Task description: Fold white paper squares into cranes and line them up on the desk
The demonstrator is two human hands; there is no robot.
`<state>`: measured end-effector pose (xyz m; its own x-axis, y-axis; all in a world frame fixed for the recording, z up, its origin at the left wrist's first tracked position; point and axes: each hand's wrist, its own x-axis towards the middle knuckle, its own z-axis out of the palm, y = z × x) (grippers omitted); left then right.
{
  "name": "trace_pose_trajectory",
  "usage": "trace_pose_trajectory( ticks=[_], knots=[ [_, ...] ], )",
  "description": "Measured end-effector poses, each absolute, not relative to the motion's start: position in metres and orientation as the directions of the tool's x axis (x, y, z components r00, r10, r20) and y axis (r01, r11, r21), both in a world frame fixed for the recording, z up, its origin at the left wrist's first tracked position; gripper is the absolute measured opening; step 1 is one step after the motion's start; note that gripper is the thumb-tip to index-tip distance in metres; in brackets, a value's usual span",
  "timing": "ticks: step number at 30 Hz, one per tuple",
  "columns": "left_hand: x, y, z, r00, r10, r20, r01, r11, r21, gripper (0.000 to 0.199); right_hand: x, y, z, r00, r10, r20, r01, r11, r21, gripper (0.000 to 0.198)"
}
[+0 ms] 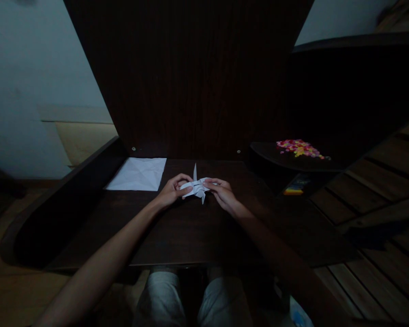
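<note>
A folded white paper crane (198, 187) is held between my two hands, over the middle of the dark desk. One thin point of the paper sticks up away from me and a shorter, bent point hangs toward me. My left hand (173, 190) pinches the wing on the left, thumb on top. The right wing is pinched by my right hand (222, 192), its thumb and fingers closed on the paper. Left of my left hand, a creased white sheet of paper (138, 174) lies flat on the desk.
The desk (177, 240) has a raised side panel (64, 204) at left and a tall back panel (191, 81). On the right, a small curved shelf (264, 150) bears a heap of colourful small pieces (301, 148). Wooden slats (378, 195) stand further right.
</note>
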<state>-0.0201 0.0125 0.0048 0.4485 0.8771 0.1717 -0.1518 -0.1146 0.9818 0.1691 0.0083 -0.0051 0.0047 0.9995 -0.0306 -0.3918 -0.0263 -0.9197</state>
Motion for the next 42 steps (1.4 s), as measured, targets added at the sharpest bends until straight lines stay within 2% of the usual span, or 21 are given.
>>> trace_pose_trajectory(
  ticks=[6,14,31,42],
  knots=[
    [-0.015,0.011,0.006,0.368,0.919,0.141,-0.149,-0.091,0.985,0.028,0.165,0.005,-0.005,0.016,1.000,0.003,-0.372,0.009,-0.928,0.026],
    [-0.010,0.009,0.005,0.315,0.935,0.165,-0.171,-0.115,0.979,0.037,0.161,0.003,-0.006,0.051,0.999,-0.004,-0.382,0.016,-0.924,0.033],
    [-0.005,0.009,0.005,0.258,0.958,0.124,-0.192,-0.075,0.979,0.030,0.158,0.001,-0.004,0.059,0.997,-0.052,-0.428,-0.021,-0.903,0.032],
    [-0.004,0.009,0.004,0.175,0.978,0.116,-0.177,-0.085,0.980,0.028,0.154,0.000,-0.007,0.109,0.994,-0.019,-0.414,0.028,-0.910,0.034]
  ],
)
